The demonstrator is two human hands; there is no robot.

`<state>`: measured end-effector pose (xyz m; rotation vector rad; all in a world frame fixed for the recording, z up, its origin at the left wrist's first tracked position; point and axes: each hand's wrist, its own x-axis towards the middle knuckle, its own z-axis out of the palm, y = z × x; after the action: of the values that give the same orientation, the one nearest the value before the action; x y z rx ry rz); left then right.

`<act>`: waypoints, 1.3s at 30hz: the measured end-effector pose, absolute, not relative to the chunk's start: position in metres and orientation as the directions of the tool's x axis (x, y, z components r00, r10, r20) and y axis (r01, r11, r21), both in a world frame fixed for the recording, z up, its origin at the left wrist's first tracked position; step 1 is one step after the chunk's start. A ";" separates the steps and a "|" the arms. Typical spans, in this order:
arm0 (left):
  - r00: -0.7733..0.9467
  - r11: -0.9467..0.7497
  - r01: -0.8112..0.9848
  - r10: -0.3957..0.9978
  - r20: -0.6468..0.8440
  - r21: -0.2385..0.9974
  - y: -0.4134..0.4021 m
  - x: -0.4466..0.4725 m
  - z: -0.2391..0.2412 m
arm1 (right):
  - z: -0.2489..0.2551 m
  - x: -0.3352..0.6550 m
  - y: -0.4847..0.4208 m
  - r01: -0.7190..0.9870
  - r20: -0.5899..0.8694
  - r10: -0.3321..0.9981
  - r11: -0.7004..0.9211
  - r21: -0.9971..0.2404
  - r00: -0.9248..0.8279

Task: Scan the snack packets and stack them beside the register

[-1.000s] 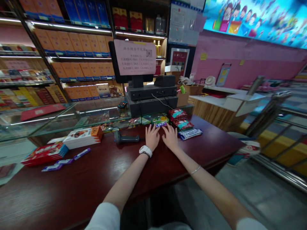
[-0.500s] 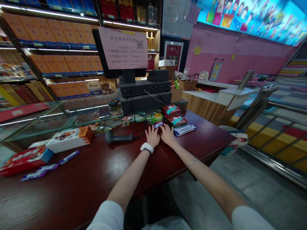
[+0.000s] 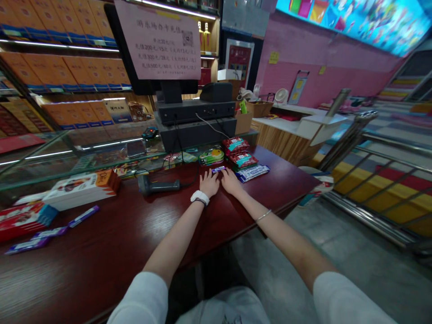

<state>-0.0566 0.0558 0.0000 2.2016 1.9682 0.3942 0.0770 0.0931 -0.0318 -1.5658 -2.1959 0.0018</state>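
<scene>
My left hand (image 3: 209,183) and my right hand (image 3: 230,181) lie flat side by side on the dark red counter (image 3: 135,234), fingers stretched out and holding nothing. A white watch sits on my left wrist, a thin bracelet on my right. Just beyond my fingertips lies a small purple packet (image 3: 218,169). Behind it are a green snack bag (image 3: 211,157), two red snack packs (image 3: 240,152) and a blue-white wrapped bar (image 3: 252,173). A black barcode scanner (image 3: 158,186) lies to the left of my left hand.
A cash register with a screen and pink notice (image 3: 162,42) stands behind the snacks. A glass display case (image 3: 67,157) runs left. Boxes (image 3: 81,189) and purple bars (image 3: 83,217) lie at the counter's left. Metal railings (image 3: 371,180) stand at the right.
The view has tilted and pulled back, so the counter and my hands appear higher and smaller. Both hands stay flat in the same spot by the purple packet.
</scene>
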 end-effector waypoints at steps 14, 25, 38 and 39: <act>0.158 -0.209 0.942 0.966 0.204 0.262 0.044 -0.059 -0.001 | -0.019 0.075 0.092 0.909 0.264 0.902 0.388 -0.153 -0.340; 0.115 -0.155 0.949 0.981 0.156 0.275 0.074 -0.052 0.001 | -0.009 0.067 0.115 0.941 0.226 0.926 0.327 -0.081 -0.303; 0.134 -0.161 0.950 0.984 0.117 0.266 0.082 -0.052 -0.005 | -0.011 0.062 0.118 0.961 0.151 0.960 0.255 -0.109 -0.237; 0.137 -0.163 0.950 0.984 0.116 0.265 0.082 -0.052 -0.005 | -0.012 0.063 0.118 0.960 0.153 0.960 0.254 -0.116 -0.235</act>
<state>-0.0522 0.0821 -0.0047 2.2688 1.9440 0.3971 0.0625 0.1185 -0.0117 -1.8094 -2.3280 -0.0042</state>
